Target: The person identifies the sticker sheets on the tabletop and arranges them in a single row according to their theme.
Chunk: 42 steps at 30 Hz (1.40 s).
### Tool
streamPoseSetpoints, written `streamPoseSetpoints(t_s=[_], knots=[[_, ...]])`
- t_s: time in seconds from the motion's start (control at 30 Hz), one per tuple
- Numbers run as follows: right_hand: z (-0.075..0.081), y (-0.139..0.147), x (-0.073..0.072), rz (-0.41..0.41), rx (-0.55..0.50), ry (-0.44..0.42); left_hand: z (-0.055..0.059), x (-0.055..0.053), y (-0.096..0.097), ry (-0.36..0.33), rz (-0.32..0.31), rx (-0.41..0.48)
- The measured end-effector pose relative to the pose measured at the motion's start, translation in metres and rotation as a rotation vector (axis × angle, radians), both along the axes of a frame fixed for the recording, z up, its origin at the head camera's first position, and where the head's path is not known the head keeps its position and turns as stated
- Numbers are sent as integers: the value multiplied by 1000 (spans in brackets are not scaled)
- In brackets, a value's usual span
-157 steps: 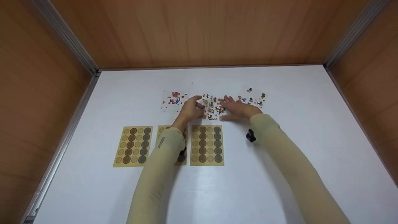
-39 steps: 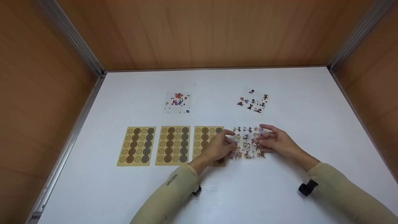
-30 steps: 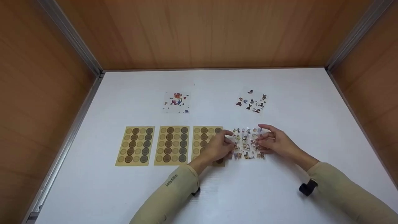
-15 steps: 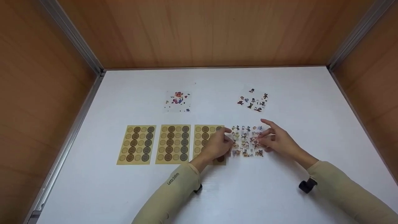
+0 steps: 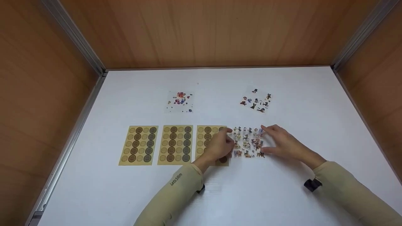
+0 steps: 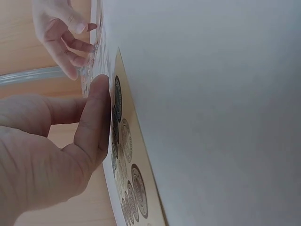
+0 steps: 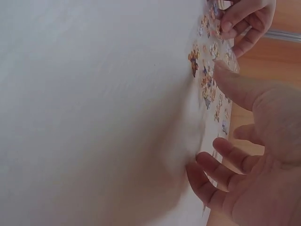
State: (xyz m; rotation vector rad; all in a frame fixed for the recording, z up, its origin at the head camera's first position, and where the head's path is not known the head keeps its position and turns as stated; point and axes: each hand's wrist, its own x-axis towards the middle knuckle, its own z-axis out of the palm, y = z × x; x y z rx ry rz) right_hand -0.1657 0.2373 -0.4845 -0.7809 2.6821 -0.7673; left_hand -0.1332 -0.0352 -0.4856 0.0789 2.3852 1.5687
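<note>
A clear sticker sheet (image 5: 246, 142) printed with rows of small cartoon animals lies on the white table, right of three tan sheets. My left hand (image 5: 219, 145) pinches its left edge, overlapping the third tan sheet (image 5: 201, 147) in the head view. At the right edge, my right hand (image 5: 284, 145) has thumb and fingers spread apart, with the fingertips close to the sheet's border. The right wrist view shows the right thumb (image 7: 235, 84) beside the printed animals, its other fingers loosely bent near the tabletop.
Two more tan sheets of round seals, one in the middle (image 5: 175, 145) and one at the left (image 5: 138, 145), complete the row. Behind lie a clear sheet with red and blue stickers (image 5: 180, 101) and a tilted animal sticker sheet (image 5: 256, 101). Wooden walls (image 5: 201, 34) enclose the table.
The clear animal sheet came from the back middle to the right of the tan row, carried by both hands. Just now my right fingers have spread and come off its right edge.
</note>
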Motion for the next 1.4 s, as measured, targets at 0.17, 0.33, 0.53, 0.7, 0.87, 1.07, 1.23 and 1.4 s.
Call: streamPoseSetpoints(t_s=[0.17, 0.33, 0.53, 0.7, 0.87, 1.07, 1.23, 1.4], knots=[[-2, 1, 4, 36, 82, 23, 0, 1, 1, -22, 19, -8], [-5, 2, 7, 71, 126, 54, -1, 1, 2, 14, 16, -66], [-1, 3, 7, 95, 147, 70, 1, 1, 3, 33, -5, -106], [1, 6, 7, 118, 154, 81, 2, 1, 4, 71, -9, -173], [1, 8, 7, 114, 150, 75, 3, 1, 5, 88, -4, -205], [0, 8, 7, 106, 141, 64, 4, 2, 5, 80, -7, -199], [-2, 6, 7, 99, 152, 45, 5, 2, 1, 107, 0, -234], [-3, 4, 6, 102, 157, 44, 9, 0, -2, 105, 1, -250]])
